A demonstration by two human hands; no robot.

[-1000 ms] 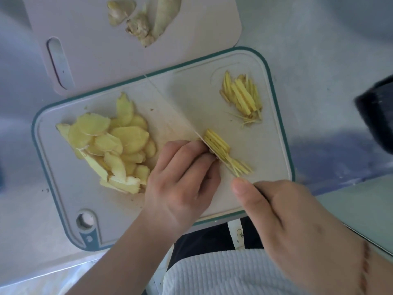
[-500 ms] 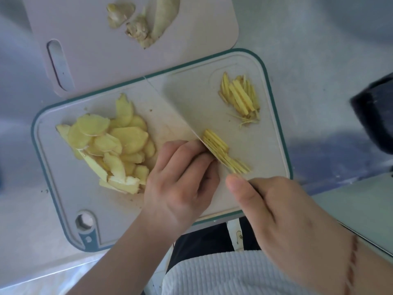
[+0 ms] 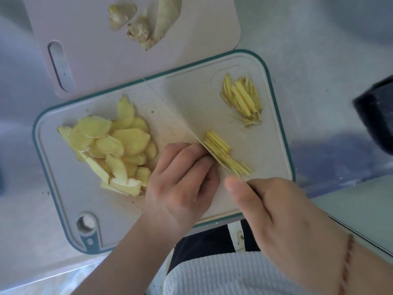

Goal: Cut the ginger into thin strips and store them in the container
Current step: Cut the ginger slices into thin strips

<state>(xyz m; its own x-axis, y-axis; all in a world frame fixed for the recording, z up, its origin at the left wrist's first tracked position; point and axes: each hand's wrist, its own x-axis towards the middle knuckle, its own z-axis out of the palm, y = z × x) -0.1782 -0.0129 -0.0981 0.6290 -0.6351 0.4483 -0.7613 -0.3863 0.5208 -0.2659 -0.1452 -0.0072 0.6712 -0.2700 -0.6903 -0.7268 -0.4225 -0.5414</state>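
Left hand [image 3: 180, 184] curled over stack of slices, fingertips tucked against flat of knife blade [image 3: 176, 116]; stack itself almost fully covered by the fingers. Right hand [image 3: 282, 216] wrapped round knife handle, thumb laid forward along it; handle not visible. Blade seen nearly edge-on, as a pale thin plane running from far edge of teal-rimmed cutting board [image 3: 276, 116] down to the right hand.

Fresh strips [image 3: 225, 154] lying just right of blade, touching it, near centre-right of the board. Finished strip pile [image 3: 242, 99] at board's far right corner. Uncut slices [image 3: 110, 150] heaped on board's left half, beside left hand. Ginger trimmings [image 3: 142, 20] on pink board [image 3: 102, 60], beyond far edge of teal-rimmed board and touching or overlapping it.

Risks, judged: knuckles touching blade, so any lift above knuckle height or slip of thin slices could nick a fingertip. Strips clinging to blade could drag back under next cut. Shrinking stub hard to pin; uneven strips likely.

Not resolved: cutting edge contact with board; amount of stack left under fingers. Dark object [image 3: 376, 116] cut off at frame edge, right of the board; cannot say whether it was the container. No container identified.
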